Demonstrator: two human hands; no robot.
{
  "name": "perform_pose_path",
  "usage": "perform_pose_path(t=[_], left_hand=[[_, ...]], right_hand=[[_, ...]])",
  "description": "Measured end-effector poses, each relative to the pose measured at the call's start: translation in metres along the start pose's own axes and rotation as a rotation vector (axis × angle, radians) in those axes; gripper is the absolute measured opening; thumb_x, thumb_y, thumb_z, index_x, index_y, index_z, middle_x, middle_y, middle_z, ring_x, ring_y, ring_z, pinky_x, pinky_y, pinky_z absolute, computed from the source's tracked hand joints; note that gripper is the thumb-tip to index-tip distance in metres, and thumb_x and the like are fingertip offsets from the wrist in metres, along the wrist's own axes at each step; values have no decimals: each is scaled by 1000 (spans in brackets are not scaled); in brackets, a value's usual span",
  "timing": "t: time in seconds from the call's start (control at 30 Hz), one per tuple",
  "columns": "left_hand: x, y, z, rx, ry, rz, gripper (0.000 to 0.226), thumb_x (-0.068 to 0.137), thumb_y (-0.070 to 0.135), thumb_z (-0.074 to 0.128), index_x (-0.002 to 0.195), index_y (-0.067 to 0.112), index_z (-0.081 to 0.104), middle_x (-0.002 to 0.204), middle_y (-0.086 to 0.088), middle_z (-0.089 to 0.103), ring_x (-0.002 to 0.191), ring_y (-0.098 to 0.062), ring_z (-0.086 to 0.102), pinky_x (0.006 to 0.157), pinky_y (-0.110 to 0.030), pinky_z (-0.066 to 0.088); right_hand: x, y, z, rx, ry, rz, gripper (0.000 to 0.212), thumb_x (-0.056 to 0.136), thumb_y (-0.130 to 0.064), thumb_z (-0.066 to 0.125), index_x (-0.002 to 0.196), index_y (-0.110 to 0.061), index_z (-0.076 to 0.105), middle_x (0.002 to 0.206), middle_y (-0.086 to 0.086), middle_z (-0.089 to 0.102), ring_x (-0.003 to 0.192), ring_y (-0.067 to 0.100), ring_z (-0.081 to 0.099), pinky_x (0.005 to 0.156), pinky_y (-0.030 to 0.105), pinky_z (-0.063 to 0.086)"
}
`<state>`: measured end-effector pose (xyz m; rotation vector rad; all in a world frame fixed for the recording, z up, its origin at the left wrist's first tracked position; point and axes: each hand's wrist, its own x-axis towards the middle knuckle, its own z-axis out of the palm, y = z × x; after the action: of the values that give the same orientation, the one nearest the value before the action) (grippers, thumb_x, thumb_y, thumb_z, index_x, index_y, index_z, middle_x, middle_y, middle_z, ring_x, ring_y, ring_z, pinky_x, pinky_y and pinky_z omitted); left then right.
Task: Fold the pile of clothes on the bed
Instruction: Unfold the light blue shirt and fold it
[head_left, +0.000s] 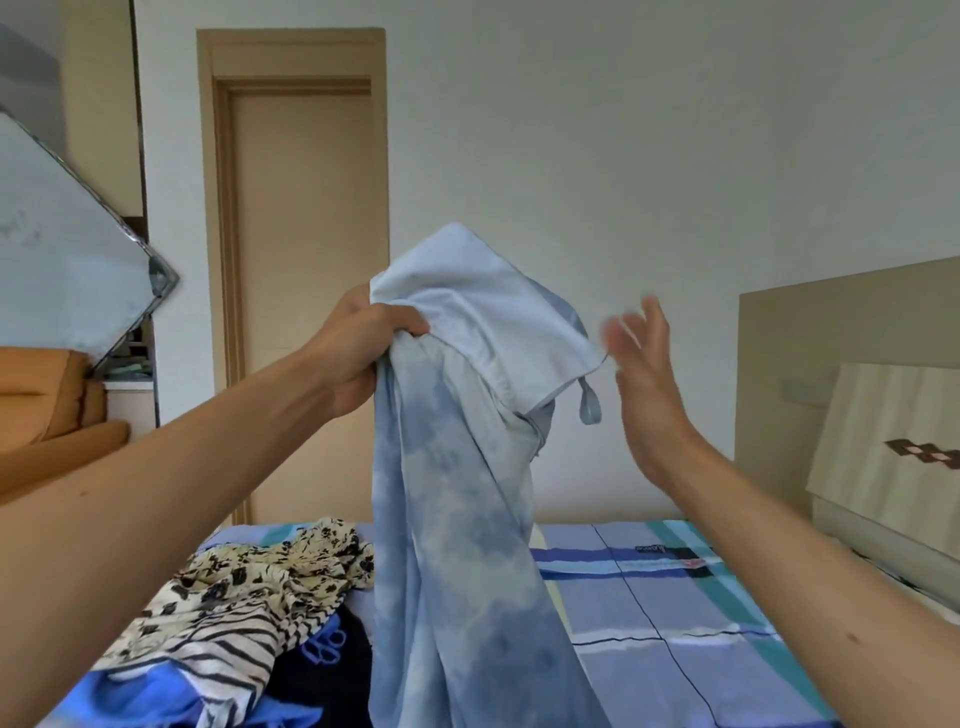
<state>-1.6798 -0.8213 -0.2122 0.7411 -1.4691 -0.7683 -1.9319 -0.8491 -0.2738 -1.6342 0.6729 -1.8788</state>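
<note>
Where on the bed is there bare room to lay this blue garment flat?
Free: the bare checked sheet on the right, between the hanging blue garment and the headboard. Crowded: the left, where the clothes pile lies, partly hidden behind the garment. The left hand grips the garment; the right hand is open beside it.

White wall (623, 130), tan door (304, 249), beige headboard (841, 312) rt.
</note>
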Motion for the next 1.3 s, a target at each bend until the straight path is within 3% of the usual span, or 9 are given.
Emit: perform_pose_path(t=[0.1, 0.23, 0.5, 0.6, 0.67, 0.77, 0.9, 1.03, 1.3], left_hand=[[-1, 4, -8, -52, 24, -11, 45, 86, -8, 53, 127, 11, 62, 118, -10, 71, 101, -27, 70, 78, -31, 59], [-2, 6, -12, -61, 14, -28, 43, 87, -8, 53, 125, 12, 63, 114, -9, 72, 100, -27, 70, 79, -31, 60], [1, -22, -59, 14, -194, -160, 55, 75, -4, 58, 129, 5, 60, 115, -19, 65, 101, -29, 61, 82, -35, 51], [25, -15, -63, 341, -265, -228, 40, 86, -14, 52, 118, 7, 64, 112, -16, 68, 99, -26, 66, 83, -35, 56], [73, 29, -53, 541, -114, -80, 33, 89, -10, 51, 114, 8, 63, 111, -16, 66, 92, -25, 65, 79, -39, 58], [130, 151, -27, 469, 222, 247, 18, 97, 18, 58, 112, 9, 62, 112, -16, 66, 86, -25, 64, 65, -33, 59], [138, 251, -6, 433, 212, 394, 20, 98, 28, 60, 105, 9, 62, 93, -7, 63, 83, -22, 63, 59, -30, 56], [131, 253, -20, 418, 35, 310, 29, 90, -11, 44, 98, 11, 60, 89, -7, 62, 80, -21, 63, 64, -33, 56], [80, 167, -17, 426, -90, 113, 39, 86, -12, 42, 114, 8, 61, 103, -11, 62, 99, -24, 61, 96, -45, 52]], right_hand=[[-35, 48, -17, 377, -201, 365, 144, 32, -91, 73, 155, -32, 25, 156, -2, 40, 141, 11, 39, 120, 48, 25], [-65, 68, 20, 147, -658, 341, 82, 87, -56, 67, 154, -27, 30, 151, -8, 48, 142, 12, 42, 118, 41, 34], [4, 16, 61, 149, -476, 401, 54, 79, -23, 78, 130, -19, 60, 122, 1, 71, 115, 18, 66, 100, 39, 51], [59, -15, 66, -217, -499, 276, 36, 78, -23, 80, 111, -13, 68, 105, 11, 73, 99, 27, 70, 86, 41, 56], [110, -67, 86, -402, -375, 85, 29, 67, -24, 74, 92, -13, 66, 88, 9, 67, 84, 25, 64, 72, 32, 53], [189, -177, 114, -296, -143, -138, 10, 89, -19, 64, 97, -13, 64, 82, 3, 63, 74, 16, 59, 53, 15, 46], [218, -266, 100, -316, -176, -201, 35, 84, -14, 71, 118, -12, 65, 105, 9, 75, 92, 26, 74, 81, 46, 61], [200, -278, 72, -375, -316, -196, 34, 85, -13, 72, 119, -11, 67, 111, 12, 74, 101, 29, 72, 87, 47, 59], [110, -204, 44, -436, -501, 21, 26, 92, -18, 67, 117, -15, 68, 109, 5, 75, 101, 23, 72, 79, 37, 60]])
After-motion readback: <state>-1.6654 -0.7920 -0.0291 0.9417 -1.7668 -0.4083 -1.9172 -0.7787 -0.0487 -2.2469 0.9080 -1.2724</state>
